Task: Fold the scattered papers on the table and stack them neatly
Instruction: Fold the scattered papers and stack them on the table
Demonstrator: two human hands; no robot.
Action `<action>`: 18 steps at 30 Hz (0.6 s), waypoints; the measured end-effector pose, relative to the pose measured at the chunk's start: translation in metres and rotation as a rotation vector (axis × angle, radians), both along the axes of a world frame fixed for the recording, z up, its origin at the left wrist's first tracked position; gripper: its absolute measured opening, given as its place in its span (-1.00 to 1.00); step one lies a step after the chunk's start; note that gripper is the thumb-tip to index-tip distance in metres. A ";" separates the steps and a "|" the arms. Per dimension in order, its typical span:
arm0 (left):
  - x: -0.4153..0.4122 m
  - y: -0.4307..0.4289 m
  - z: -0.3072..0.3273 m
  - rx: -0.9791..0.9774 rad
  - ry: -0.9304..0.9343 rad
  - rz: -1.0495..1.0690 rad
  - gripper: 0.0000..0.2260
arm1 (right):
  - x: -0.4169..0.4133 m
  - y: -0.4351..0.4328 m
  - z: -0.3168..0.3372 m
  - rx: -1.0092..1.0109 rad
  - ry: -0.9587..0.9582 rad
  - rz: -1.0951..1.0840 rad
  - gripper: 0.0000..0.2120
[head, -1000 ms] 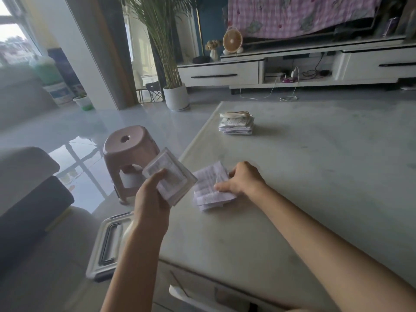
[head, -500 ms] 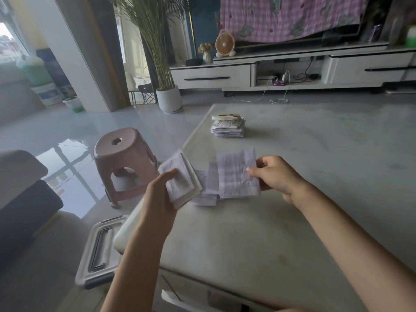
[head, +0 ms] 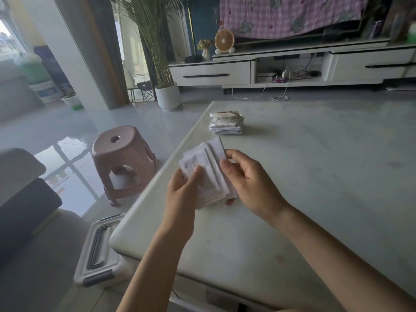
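A bundle of folded printed papers is held just above the pale table near its left edge. My left hand grips the bundle from the left, thumb on the top sheet. My right hand holds its right side, fingers curled round the edge. A stack of folded papers lies farther back on the table, apart from both hands.
A pink plastic stool stands on the floor left of the table. A lidded plastic box sits beside the table's near left corner. A sofa edge is at far left. A potted plant and TV cabinet stand beyond.
My right hand lifted the papers from the table and brought them onto the bundle in my left hand. Both hands now hold one bundle together.
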State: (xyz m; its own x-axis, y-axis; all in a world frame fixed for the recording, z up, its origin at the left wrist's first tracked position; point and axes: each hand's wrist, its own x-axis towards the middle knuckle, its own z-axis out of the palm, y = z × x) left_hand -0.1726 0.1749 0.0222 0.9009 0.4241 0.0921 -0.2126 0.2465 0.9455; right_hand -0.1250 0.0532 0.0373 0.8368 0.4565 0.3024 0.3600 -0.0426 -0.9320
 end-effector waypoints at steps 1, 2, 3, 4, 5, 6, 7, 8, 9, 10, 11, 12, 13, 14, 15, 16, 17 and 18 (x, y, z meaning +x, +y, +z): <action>-0.001 0.006 0.002 -0.012 -0.008 0.019 -0.86 | 0.003 0.000 0.001 0.025 0.015 -0.010 -0.79; -0.002 0.016 0.003 -0.069 -0.025 0.051 -0.87 | 0.010 -0.001 0.002 0.052 0.040 -0.058 -0.78; -0.004 0.027 0.007 -0.158 -0.047 0.081 -0.85 | 0.020 -0.001 0.003 0.079 0.072 -0.135 -0.80; -0.006 0.039 0.008 -0.262 -0.055 0.105 -0.82 | 0.031 0.000 0.002 0.076 0.088 -0.232 -0.83; -0.008 0.049 0.009 -0.372 -0.048 0.116 -0.81 | 0.041 0.001 0.000 0.025 0.086 -0.319 -0.87; -0.010 0.056 0.010 -0.457 -0.030 0.128 -0.80 | 0.049 0.006 -0.004 -0.059 0.083 -0.370 -0.91; -0.010 0.059 0.008 -0.517 -0.009 0.136 -0.77 | 0.054 0.010 -0.009 -0.158 0.083 -0.390 -0.91; -0.011 0.060 0.008 -0.544 0.005 0.144 -0.76 | 0.057 0.018 -0.012 -0.239 0.081 -0.382 -0.89; -0.011 0.059 0.007 -0.549 0.019 0.149 -0.77 | 0.058 0.024 -0.016 -0.304 0.071 -0.379 -0.86; -0.010 0.058 0.007 -0.536 0.026 0.165 -0.79 | 0.059 0.031 -0.018 -0.366 0.046 -0.383 -0.82; -0.010 0.056 0.008 -0.516 0.030 0.176 -0.80 | 0.060 0.037 -0.020 -0.455 0.016 -0.390 -0.73; -0.009 0.055 0.009 -0.498 0.030 0.172 -0.80 | 0.061 0.042 -0.021 -0.585 0.007 -0.391 -0.58; -0.009 0.054 0.009 -0.490 0.030 0.163 -0.80 | 0.061 0.044 -0.023 -0.741 0.018 -0.389 -0.41; -0.010 0.054 0.009 -0.475 0.033 0.155 -0.81 | 0.059 0.046 -0.025 -0.870 0.028 -0.385 -0.27; -0.010 0.053 0.009 -0.461 0.037 0.147 -0.81 | 0.056 0.047 -0.027 -0.953 0.027 -0.390 -0.19; -0.009 0.054 0.008 -0.446 0.038 0.143 -0.81 | 0.055 0.049 -0.029 -0.984 0.020 -0.400 -0.16; -0.009 0.054 0.008 -0.429 0.035 0.140 -0.80 | 0.054 0.050 -0.030 -0.995 0.034 -0.403 -0.15; -0.008 0.053 0.006 -0.413 0.033 0.138 -0.80 | 0.054 0.050 -0.030 -0.990 0.059 -0.402 -0.15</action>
